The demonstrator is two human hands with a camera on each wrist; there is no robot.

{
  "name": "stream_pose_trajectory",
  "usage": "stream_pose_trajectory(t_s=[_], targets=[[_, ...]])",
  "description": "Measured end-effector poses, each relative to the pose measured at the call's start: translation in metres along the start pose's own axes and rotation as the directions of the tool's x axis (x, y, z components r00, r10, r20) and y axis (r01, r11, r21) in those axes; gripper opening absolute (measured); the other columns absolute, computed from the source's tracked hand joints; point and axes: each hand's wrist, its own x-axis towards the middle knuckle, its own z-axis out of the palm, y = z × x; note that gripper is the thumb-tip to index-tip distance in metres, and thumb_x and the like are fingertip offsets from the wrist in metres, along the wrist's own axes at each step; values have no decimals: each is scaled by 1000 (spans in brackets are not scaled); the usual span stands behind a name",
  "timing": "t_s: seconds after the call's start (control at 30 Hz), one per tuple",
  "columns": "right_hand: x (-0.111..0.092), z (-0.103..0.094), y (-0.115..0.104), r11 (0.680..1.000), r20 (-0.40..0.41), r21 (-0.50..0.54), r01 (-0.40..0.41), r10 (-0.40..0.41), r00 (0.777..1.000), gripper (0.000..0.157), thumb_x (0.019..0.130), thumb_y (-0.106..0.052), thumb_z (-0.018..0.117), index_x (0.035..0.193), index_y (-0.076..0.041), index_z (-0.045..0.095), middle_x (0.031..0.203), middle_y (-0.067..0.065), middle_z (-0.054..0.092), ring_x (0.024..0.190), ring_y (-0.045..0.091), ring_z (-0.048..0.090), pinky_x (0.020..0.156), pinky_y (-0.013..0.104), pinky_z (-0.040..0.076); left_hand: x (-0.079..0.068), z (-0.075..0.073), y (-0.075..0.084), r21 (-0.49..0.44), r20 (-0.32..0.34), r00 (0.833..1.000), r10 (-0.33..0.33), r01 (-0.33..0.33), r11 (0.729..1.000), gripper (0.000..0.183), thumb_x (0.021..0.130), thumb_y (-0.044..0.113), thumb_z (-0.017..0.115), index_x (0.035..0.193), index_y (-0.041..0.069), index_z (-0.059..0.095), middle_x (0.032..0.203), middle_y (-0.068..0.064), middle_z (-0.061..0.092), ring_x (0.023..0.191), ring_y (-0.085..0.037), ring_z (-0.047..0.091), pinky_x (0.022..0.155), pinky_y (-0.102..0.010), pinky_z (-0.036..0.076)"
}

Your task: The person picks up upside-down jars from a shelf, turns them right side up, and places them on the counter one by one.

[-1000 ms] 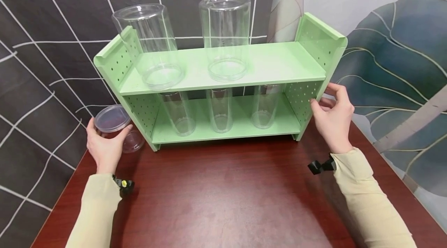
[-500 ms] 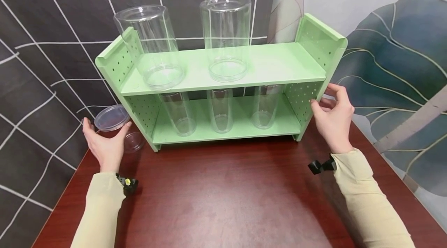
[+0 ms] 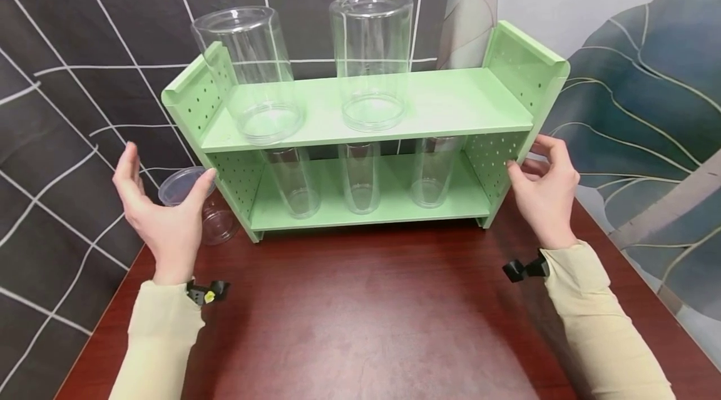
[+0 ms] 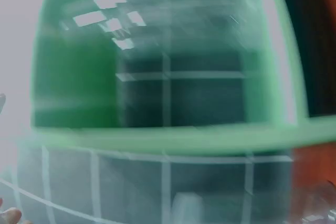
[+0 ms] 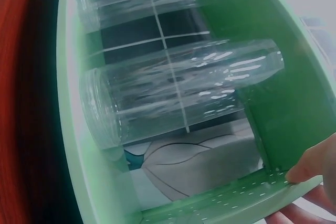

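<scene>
A light green two-tier shelf (image 3: 462,106) with perforated sides stands on the table. My right hand (image 3: 546,190) grips its right side panel, the thumb on the inner face and the fingers behind the edge; the right wrist view shows this thumb (image 5: 310,163) on the panel. My left hand (image 3: 166,225) is raised at the left, thumb and fingers spread apart. Behind it stands a clear lidded jar (image 3: 219,221), partly hidden by the hand, beside the shelf's left panel. In the blurred left wrist view, the shelf (image 4: 157,140) fills the middle and fingertips show at the left edge.
Two large clear cylinders (image 3: 374,62) stand on the upper tier. Three narrower clear cylinders (image 3: 360,181) stand on the lower one. The red-brown table (image 3: 360,312) meets a dark gridded wall covering (image 3: 56,137) at the left and a patterned one (image 3: 648,106) at the right.
My left hand has opened off the jar and drawn up and towards me, its fingers spreading; the jar stays put. My right hand keeps its grip on the shelf. The head view has shifted slightly.
</scene>
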Motion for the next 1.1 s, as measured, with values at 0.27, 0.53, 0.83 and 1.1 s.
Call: stream_pose_trajectory(t_s=[0.27,0.53,0.83,1.1], targets=[[1,0,-2,1000,9,-4,-2,2,1000,47,88,2,72,132,-4,59,120,13,65,94,4,69,78,14,55,-14,18,51,-230,96,983,154,-129,965,93,69,32,96,140,-5,49,144,-13,51,136,-27,45,118,-40,30],[1,-1,0,1000,19,-18,8,-7,1000,48,88,-1,73,134,-5,58,121,9,66,93,3,68,77,14,55,-24,46,79,-281,244,941,236,-165,946,97,73,42,91,139,-12,47,143,-18,52,134,-26,49,117,-44,34],[1,-2,1,1000,23,-19,13,-12,1000,49,88,-1,74,134,-5,58,121,9,66,94,2,68,77,14,55,-22,84,98,-267,416,884,211,-102,958,92,68,-1,92,145,-9,43,149,-11,50,136,-12,47,117,-38,35],[0,-1,1,1000,23,-17,7,-7,1000,48,88,-2,74,134,-6,58,121,9,66,95,3,69,78,16,56,-15,127,90,-183,614,789,27,109,977,102,75,20,93,157,8,32,159,-2,37,140,-10,40,115,-21,31]])
